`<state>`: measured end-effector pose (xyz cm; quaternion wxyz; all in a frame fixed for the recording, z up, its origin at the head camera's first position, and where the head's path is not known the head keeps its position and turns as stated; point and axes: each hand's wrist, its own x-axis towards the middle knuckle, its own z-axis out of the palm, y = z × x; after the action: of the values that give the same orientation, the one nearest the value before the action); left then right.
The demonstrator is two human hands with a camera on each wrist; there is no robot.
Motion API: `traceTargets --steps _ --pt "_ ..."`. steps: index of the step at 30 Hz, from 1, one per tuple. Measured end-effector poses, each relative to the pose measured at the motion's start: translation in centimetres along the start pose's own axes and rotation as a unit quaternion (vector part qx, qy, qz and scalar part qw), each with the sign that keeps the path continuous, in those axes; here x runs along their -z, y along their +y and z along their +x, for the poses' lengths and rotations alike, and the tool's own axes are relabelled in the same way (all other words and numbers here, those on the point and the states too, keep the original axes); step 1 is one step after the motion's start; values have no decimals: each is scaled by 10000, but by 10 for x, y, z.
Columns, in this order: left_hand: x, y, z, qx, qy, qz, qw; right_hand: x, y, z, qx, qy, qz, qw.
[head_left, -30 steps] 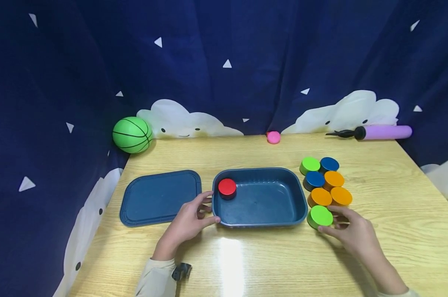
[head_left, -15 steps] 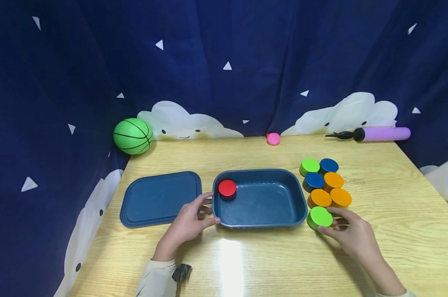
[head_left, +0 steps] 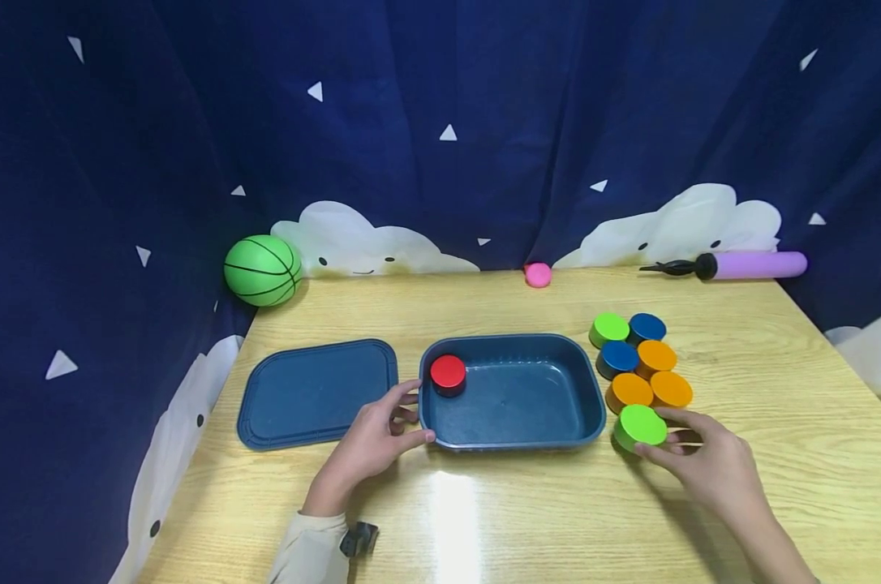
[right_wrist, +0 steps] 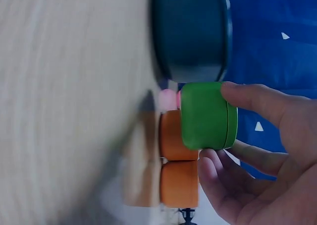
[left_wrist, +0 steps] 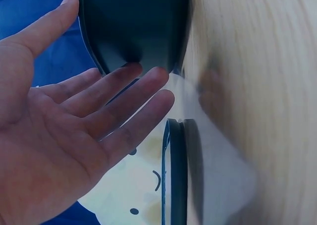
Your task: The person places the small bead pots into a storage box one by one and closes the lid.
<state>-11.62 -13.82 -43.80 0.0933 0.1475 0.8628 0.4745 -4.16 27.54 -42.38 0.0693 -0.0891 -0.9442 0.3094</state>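
A dark blue open box [head_left: 528,410] sits mid-table with a red round tub [head_left: 448,373] inside, by its left end. My left hand [head_left: 376,438] rests against the box's left side, thumb at the front-left corner; its fingers [left_wrist: 143,101] look straight in the left wrist view. Right of the box, my right hand [head_left: 718,462] pinches a light green round tub [head_left: 641,427] between thumb and fingers. In the right wrist view, the green tub [right_wrist: 203,116] is held slightly off the table. Close behind it stand orange tubs [head_left: 630,392].
Blue tubs [head_left: 617,357] and another green tub [head_left: 610,328] stand behind the orange ones. Left of the box lies a flat blue lid [head_left: 316,393]. A green ball [head_left: 263,270], a pink round item [head_left: 538,274] and a purple hand pump [head_left: 754,264] line the back edge.
My right hand has lifted the green tub slightly and shifted it a little to the right, away from the box. The left hand stays at the box.
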Motion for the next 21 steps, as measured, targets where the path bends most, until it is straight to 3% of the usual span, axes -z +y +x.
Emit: traceTargets --steps 11,21 --pt "-1 0 0 -102 36 14 9999 12 -12 -1 76 163 397 9991" --pt "0 -1 0 -56 -32 -67 10000 14 -28 6 397 345 251 9983"
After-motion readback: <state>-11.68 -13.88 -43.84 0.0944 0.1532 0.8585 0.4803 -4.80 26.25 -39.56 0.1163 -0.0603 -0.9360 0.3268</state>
